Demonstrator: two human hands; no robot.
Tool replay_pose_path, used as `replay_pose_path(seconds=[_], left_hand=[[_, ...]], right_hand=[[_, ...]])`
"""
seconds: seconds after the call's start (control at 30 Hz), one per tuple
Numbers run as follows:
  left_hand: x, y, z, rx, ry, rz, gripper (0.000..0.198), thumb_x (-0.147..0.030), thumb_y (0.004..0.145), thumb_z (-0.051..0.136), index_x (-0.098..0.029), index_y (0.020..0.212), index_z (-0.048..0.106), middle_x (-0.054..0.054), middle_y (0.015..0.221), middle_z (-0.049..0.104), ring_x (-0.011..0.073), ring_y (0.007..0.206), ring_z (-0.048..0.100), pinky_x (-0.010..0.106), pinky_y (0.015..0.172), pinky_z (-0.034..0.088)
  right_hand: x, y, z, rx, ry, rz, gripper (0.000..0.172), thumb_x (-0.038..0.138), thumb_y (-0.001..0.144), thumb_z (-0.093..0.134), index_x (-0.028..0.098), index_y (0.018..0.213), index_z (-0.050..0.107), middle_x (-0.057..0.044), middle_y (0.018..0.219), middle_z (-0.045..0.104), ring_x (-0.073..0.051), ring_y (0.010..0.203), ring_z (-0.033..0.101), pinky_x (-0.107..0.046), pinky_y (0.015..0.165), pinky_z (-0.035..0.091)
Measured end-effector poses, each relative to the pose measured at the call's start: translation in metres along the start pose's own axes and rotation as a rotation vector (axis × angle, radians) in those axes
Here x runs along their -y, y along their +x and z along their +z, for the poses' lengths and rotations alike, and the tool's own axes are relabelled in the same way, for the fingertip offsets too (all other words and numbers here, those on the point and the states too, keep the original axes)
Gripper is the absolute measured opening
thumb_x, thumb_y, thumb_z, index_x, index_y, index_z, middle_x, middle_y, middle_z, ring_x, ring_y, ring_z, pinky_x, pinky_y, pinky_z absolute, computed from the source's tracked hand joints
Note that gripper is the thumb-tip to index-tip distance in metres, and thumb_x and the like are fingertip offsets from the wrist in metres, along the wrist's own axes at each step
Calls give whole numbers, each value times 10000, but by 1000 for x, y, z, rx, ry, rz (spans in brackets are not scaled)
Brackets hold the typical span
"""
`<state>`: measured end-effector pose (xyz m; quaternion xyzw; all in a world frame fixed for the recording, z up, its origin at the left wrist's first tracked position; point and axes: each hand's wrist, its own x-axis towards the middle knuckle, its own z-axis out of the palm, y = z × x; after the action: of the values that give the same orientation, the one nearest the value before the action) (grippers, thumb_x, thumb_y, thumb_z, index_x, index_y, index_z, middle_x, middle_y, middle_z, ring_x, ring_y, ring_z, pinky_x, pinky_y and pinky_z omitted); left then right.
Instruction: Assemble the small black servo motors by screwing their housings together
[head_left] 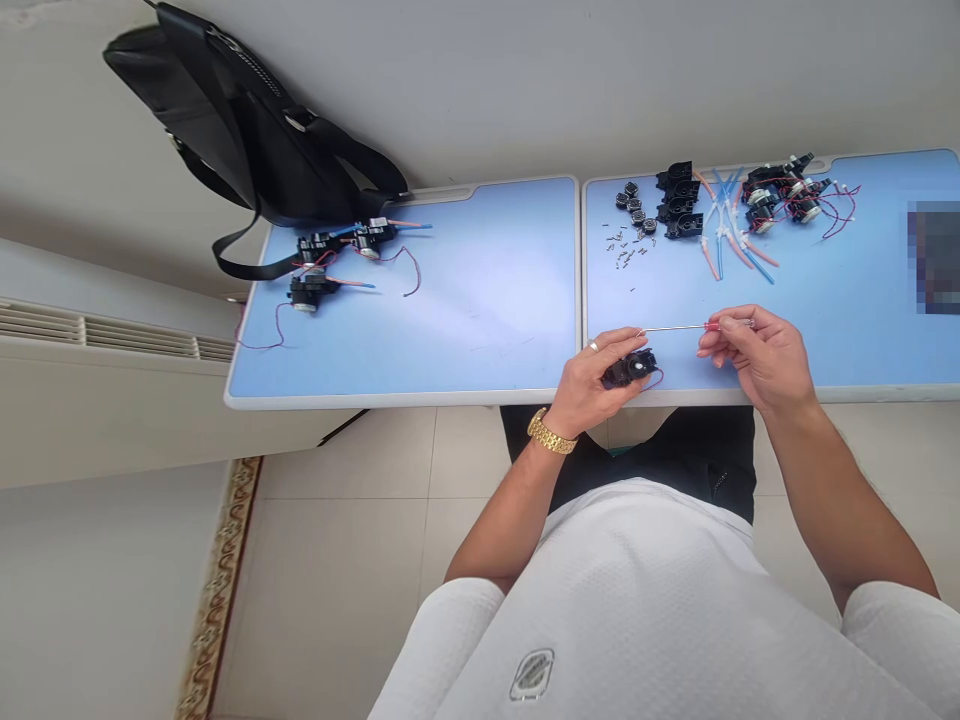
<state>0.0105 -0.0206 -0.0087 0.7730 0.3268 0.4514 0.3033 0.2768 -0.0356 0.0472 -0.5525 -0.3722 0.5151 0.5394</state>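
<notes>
My left hand (589,385) grips a small black motor housing (630,369) with a red wire looping from it, near the table's front edge. My right hand (757,355) pinches a thin red-handled screwdriver (675,328) between thumb and fingers. Its steel shaft points left, passing above the housing without touching it. Several tiny screws (622,245) and round black parts (634,205) lie farther back, beyond both hands. Part of the housing is hidden by my left fingers.
Two blue folding tables (480,300) meet at a seam. They hold black casings (679,200), coloured tubes (731,240), and wired black units (780,195) (337,250). A black bag (247,130) sits at the far left corner, above a wall radiator (112,330).
</notes>
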Motion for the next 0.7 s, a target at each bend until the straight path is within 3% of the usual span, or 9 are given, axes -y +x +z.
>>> replay_pose_path(seconds=[0.3,0.7], left_hand=[[0,-1,1,-9,1,-8,474,-376,1023,892,-243,1466,788,153,1477,814,274,1373,809,459,1183,688],[0,0,0,-23,-6,28,463,-367,1026,893,-242,1458,781,140,1449,827,254,1343,820,449,1141,711]], right_hand=[[-2,0,-1,20,-42,-24,448,648,800,1017,261,930,833,-42,794,837,-205,695,794,-304,563,568],[-1,0,-1,20,-19,-7,489,663,744,1053,253,916,851,-44,782,835,-189,693,788,-277,561,561]])
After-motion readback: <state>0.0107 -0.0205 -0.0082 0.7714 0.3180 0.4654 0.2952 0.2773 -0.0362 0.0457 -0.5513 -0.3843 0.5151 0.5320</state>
